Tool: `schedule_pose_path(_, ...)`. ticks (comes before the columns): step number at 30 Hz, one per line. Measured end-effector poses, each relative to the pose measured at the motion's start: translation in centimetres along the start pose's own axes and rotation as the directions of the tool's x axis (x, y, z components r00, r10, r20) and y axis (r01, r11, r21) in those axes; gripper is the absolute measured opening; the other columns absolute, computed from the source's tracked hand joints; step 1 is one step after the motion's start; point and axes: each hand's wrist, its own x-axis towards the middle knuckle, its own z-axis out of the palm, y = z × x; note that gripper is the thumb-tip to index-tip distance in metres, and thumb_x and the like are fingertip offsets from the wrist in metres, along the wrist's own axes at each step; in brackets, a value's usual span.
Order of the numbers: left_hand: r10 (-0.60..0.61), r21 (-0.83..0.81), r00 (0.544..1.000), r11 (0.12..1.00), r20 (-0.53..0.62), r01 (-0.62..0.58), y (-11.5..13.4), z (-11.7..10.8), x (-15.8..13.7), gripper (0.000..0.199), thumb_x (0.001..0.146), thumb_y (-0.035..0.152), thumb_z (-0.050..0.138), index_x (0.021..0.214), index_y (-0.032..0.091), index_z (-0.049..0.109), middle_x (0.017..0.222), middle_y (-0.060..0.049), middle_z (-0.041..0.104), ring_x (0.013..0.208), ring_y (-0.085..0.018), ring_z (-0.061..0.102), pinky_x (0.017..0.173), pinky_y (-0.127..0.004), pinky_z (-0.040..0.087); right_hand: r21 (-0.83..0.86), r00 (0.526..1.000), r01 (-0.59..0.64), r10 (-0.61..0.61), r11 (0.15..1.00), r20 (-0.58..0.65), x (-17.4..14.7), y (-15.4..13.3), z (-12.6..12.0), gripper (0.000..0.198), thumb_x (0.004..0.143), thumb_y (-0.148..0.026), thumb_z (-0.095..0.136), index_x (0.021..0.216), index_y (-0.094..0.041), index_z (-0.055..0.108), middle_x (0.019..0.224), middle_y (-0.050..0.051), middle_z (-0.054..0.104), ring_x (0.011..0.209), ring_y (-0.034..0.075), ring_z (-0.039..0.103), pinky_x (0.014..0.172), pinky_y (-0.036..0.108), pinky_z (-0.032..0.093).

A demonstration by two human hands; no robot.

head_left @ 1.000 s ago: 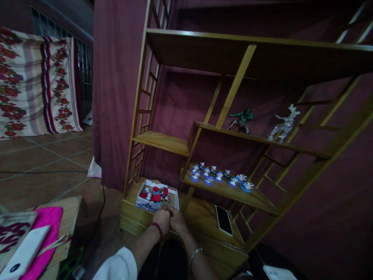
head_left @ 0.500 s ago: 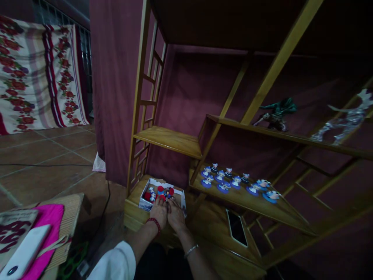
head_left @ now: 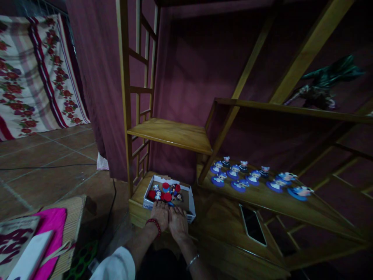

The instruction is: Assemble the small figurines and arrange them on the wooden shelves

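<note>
A shallow white cardboard box [head_left: 190,196] stands on the low shelf at the left end of the unit. Inside lie several small figurines [head_left: 157,194] and round red pieces [head_left: 167,196], heaped towards the left and middle. My left hand [head_left: 159,214], with a red bead bracelet, has its fingers bent over the near wall of the box. Right beside it, my right hand [head_left: 178,224], with a silver bangle, grips the same wall. The thumbs and the undersides of both hands are hidden.
Several figurines on blue-purple bases [head_left: 239,185] stand on the shelf to the right, with cat-like ones [head_left: 226,161] behind. Below lies a white-edged tablet-like object [head_left: 253,224]. A bare shelf [head_left: 171,132] juts out above the box. Left, a mat-topped table [head_left: 76,210] carries a pink cloth [head_left: 55,221].
Both hands have drawn back from the figurines to the near wall of the box, leaving more of the contents visible. The view has shifted closer to the shelves.
</note>
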Motion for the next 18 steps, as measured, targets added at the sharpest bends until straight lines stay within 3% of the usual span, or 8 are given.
schedule_pose_path(6,-0.035,0.013,0.999,0.999,0.015,0.034,-0.1,0.8,0.6,0.044,0.081,0.018,0.022,0.12,0.01,0.042,0.123,-0.014,0.043,0.114,-0.026,0.034,0.098,-0.044,0.018,0.0,0.993,0.056,-0.056,0.998,-0.102,0.0,0.8,1.5,0.024,0.083,-0.014,0.036,0.093,-0.019,0.058,0.093,0.006,0.06,0.091,0.019,0.048,0.082,0.031,0.028)
schedule_pose_path(12,-0.018,-0.008,1.0,1.0,-0.016,0.018,-0.2,0.9,0.9,0.044,0.08,0.017,0.023,0.118,0.011,0.045,0.121,-0.014,0.045,0.112,-0.026,0.036,0.097,-0.043,0.021,0.013,0.984,0.056,-0.053,0.998,-0.169,0.3,0.8,1.9,0.021,0.083,-0.014,0.037,0.086,-0.02,0.057,0.085,0.004,0.059,0.086,0.018,0.047,0.08,0.031,0.027)
schedule_pose_path(18,-0.01,-0.086,0.997,0.996,0.073,0.016,-0.4,-0.4,1.5,0.042,0.076,0.023,0.033,0.112,0.009,0.05,0.116,-0.016,0.048,0.111,-0.028,0.039,0.096,-0.044,0.023,0.005,0.98,0.056,-0.054,0.998,-0.19,0.6,1.2,2.7,0.023,0.081,-0.011,0.037,0.087,-0.019,0.058,0.084,0.005,0.059,0.085,0.019,0.047,0.079,0.032,0.028)
